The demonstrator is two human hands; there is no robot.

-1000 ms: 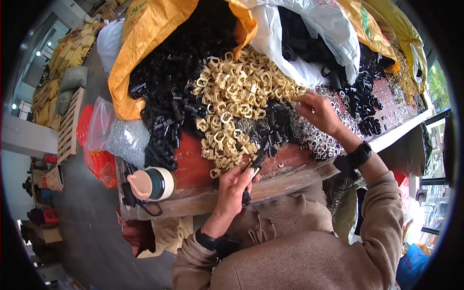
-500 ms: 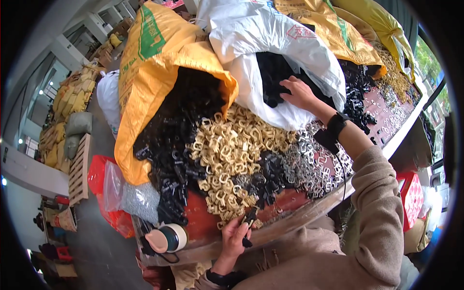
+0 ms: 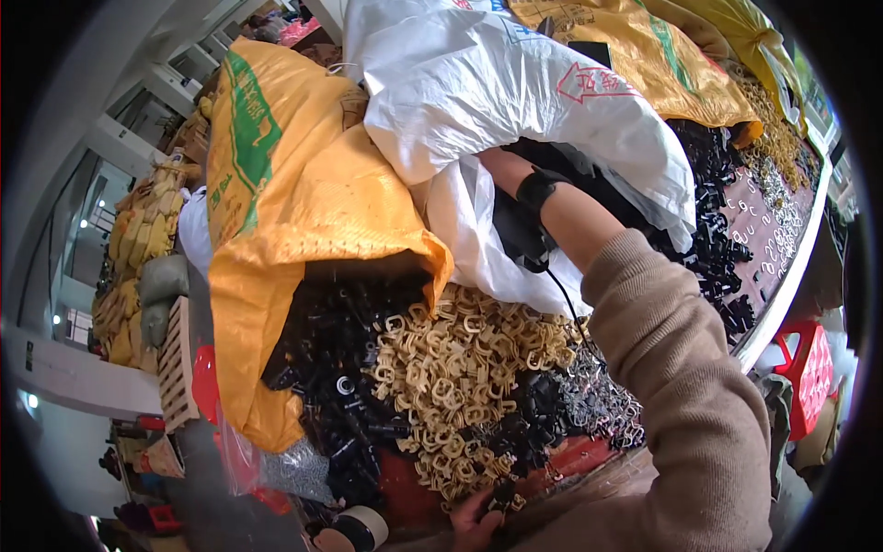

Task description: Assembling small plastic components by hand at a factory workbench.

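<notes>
My right arm reaches into the mouth of a white woven sack [image 3: 441, 101]. Only the wrist end of my right hand [image 3: 501, 167] shows; its fingers are hidden inside. A black band [image 3: 538, 188] wraps that wrist, and a black cable trails from it. At the table's front edge, my left hand [image 3: 473, 523] is closed on a small black plastic piece [image 3: 503, 495]. Just beyond it spreads a pile of beige plastic rings [image 3: 451, 368]. To their left, black cylindrical plastic parts [image 3: 340, 340] spill from an orange woven sack [image 3: 322, 198].
Small black pieces [image 3: 539, 405] and silvery metal bits [image 3: 602, 405] lie right of the rings on the red table [image 3: 405, 492]. A round container [image 3: 361, 527] stands at the front left edge. A red plastic stool [image 3: 808, 382] is at the right. Sacks are stacked beyond a wooden pallet [image 3: 175, 363].
My right hand has gone deeper into the white sack, so its fingers no longer show. The view has shifted, leaving my left hand lower in the picture, still holding the black piece.
</notes>
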